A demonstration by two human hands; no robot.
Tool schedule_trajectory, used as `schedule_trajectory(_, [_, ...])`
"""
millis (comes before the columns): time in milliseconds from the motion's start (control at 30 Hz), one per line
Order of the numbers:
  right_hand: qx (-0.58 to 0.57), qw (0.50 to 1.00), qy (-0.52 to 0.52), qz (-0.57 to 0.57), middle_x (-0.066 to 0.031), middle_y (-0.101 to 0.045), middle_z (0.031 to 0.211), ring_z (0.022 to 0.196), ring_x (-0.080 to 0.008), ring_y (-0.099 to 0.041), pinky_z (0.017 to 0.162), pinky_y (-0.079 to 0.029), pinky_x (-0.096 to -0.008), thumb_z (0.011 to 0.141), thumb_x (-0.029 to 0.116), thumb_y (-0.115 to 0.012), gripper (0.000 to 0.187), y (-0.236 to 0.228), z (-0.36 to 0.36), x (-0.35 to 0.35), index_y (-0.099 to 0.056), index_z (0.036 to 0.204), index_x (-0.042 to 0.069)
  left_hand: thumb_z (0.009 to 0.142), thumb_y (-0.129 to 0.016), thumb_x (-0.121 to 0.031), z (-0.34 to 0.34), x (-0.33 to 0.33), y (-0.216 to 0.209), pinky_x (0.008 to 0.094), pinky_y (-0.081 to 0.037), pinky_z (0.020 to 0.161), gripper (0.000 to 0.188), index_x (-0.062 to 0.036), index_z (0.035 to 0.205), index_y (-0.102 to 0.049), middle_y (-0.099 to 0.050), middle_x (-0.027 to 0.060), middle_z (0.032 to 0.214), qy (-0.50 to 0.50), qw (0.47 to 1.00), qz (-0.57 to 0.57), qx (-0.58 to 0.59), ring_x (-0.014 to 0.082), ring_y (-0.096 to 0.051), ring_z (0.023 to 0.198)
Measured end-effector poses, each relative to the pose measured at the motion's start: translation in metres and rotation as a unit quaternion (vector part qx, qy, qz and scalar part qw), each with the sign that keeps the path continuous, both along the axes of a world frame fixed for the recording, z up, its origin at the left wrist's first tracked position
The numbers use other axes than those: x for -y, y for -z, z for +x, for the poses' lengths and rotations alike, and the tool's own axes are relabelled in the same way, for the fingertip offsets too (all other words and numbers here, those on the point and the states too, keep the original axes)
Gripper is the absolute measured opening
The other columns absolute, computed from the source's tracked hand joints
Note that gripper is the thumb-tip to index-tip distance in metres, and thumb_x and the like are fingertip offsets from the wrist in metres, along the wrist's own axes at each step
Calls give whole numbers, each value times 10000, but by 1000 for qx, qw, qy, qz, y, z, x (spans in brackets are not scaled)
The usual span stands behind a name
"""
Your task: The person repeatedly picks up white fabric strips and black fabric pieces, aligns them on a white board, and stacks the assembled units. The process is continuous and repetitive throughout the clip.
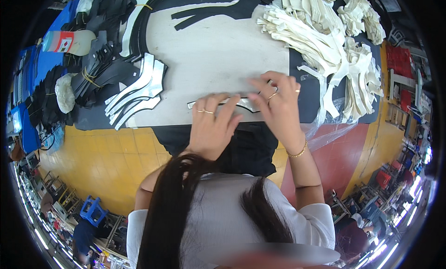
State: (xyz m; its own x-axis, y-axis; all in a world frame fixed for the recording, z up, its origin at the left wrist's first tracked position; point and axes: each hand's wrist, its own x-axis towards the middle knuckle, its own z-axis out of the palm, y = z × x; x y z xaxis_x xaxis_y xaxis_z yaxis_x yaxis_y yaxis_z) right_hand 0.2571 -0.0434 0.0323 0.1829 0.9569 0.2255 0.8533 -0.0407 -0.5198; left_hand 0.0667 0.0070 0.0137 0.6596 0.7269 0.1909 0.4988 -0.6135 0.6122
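Observation:
A narrow curved strip (246, 104), whitish and shiny with a dark edge, lies on the pale board (209, 59) near the table's front edge. My left hand (211, 125) rests palm down over its left part, fingers stretched out on the strip. Over the right part is my right hand (281, 104), its fingers spread and slightly bent, some tips blurred by motion. One fingertip touches the strip near its middle. Between the right fingers shows a small dark-and-white bit, perhaps the strip's end. Similar shiny curved pieces (144, 90) lie fanned in a pile to the left.
Bundles of cream fabric strips (316, 41) cover the right side, beside clear plastic film (332, 125). At left are black cut pieces (95, 76) tied with a band and a bottle (69, 42) with a red-and-white label. Dark forked pieces (204, 12) lie at the far edge.

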Motion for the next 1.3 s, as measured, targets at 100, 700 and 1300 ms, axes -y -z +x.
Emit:
schedule_trajectory(100, [50, 997, -54, 4, -28, -592, 1141, 995, -226, -531, 885, -350, -391, 789, 199, -783, 344, 2, -18, -4, -739, 1129, 161, 819, -769, -183, -16, -15, -1, 464, -391, 951, 449, -104, 1242, -641, -562, 88, 1189, -46, 999, -6, 19, 301, -521, 1094])
schedule_trajectory(700, [34, 988, -104, 105, 8, -669, 1095, 944, -162, -600, 908, -373, -371, 779, 112, -712, 253, 37, -35, 0, -736, 1030, 95, 775, -802, -107, -46, -27, 5, 387, -394, 869, 220, -105, 991, -758, -636, 19, 958, -78, 995, 62, -18, 224, -571, 934])
schedule_trajectory(1300, [7, 992, -98, 74, -4, -646, 1119, 956, -182, -598, 853, -401, -354, 771, 82, -727, 315, 34, -35, -2, -730, 1082, 129, 754, -724, -56, -56, -14, 9, 460, -349, 981, 213, -138, 949, -695, -646, -3, 1155, -33, 992, 123, 7, 220, -588, 1140])
